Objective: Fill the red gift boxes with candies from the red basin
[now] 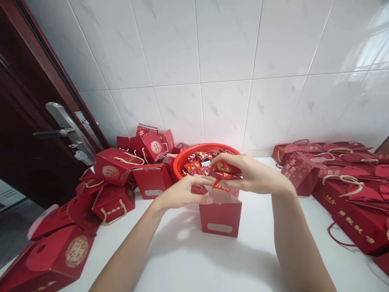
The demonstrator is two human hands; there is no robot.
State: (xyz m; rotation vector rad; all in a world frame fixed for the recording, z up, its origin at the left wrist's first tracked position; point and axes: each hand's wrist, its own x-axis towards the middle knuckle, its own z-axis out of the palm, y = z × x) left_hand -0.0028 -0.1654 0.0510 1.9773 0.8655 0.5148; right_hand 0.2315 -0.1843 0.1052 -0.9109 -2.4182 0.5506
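Observation:
An open-topped red gift box (220, 217) stands upright on the white table in front of me, with a pale oval window on its near side. My left hand (182, 190) is at the box's upper left rim, thumb on the near edge and fingers towards the back, steadying it. Above the opening, my right hand (253, 174) grips several wrapped candies (226, 168) in red and gold wrappers. Behind the box, a red plastic basket (209, 146) contains many small wrapped candies, partly hidden by my hands. The inside of the box is mostly out of sight.
Red gift boxes with rope handles (114, 168) are piled at the left, and another open box (152, 180) stands beside the basket. More closed boxes (349, 202) fill the right side. A tiled wall (225, 101) rises behind; a dark door with a metal handle (65, 125) is at left.

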